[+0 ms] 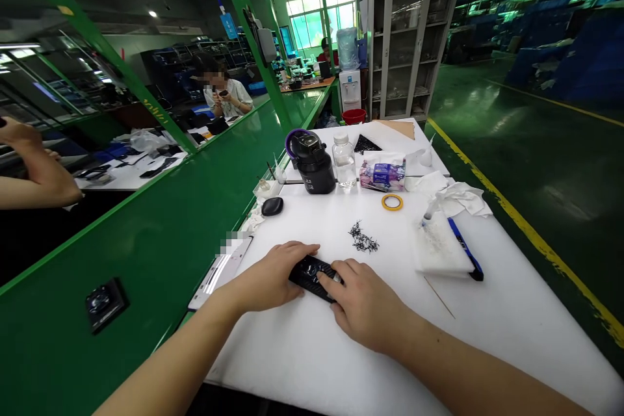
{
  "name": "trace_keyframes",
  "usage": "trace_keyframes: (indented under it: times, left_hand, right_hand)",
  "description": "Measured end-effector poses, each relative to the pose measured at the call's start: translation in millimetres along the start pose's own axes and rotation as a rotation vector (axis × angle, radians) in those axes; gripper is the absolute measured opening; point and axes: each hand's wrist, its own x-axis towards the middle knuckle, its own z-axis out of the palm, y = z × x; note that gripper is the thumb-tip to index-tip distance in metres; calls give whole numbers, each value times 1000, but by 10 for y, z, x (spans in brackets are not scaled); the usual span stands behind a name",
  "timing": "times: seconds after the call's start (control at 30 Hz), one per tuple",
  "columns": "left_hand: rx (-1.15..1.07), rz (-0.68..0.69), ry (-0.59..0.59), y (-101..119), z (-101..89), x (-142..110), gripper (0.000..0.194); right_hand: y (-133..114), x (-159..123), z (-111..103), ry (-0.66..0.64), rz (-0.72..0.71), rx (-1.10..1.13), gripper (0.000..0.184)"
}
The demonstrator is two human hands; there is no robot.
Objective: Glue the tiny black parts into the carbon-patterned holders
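A flat black part (308, 275) with a carbon-like weave and a glossy middle lies low over the white table, between my hands. My left hand (273, 276) is closed round its left end, with fingers along the far edge and thumb at the near side. On the right end, my right hand (365, 302) presses its fingertips on the top face, the thumb by the near edge. Something small and pale shows under the right fingertips, too little to name. Just beyond lies a loose pile of short black strips (363, 238).
Behind stand a black jug (316, 166), a clear bottle (344, 162) and a tissue pack (383, 175). Yellow tape (392, 202) lies nearer. On the right are a white pad (441, 247) and a blue cutter (465, 250). A similar black part (104, 304) sits on the green conveyor (146, 240).
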Motion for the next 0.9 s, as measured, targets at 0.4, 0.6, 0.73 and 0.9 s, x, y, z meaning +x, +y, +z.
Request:
trace_keyframes:
  times: [0.4, 0.6, 0.73, 0.9]
  left_hand:
    - [110, -674, 539, -672, -106, -2271, 69]
    - [267, -1325, 623, -1381, -161, -4035, 74]
    - [370, -1406, 602, -1599, -405, -4023, 54]
    - [619, -988, 550, -1361, -829, -3000, 39]
  right_hand:
    - [409, -249, 327, 28, -77, -83, 40]
    - [666, -281, 555, 86, -156, -177, 45]
    - [685, -247, 490, 92, -169, -186, 44]
    - [586, -199, -29, 468, -217, -92, 29]
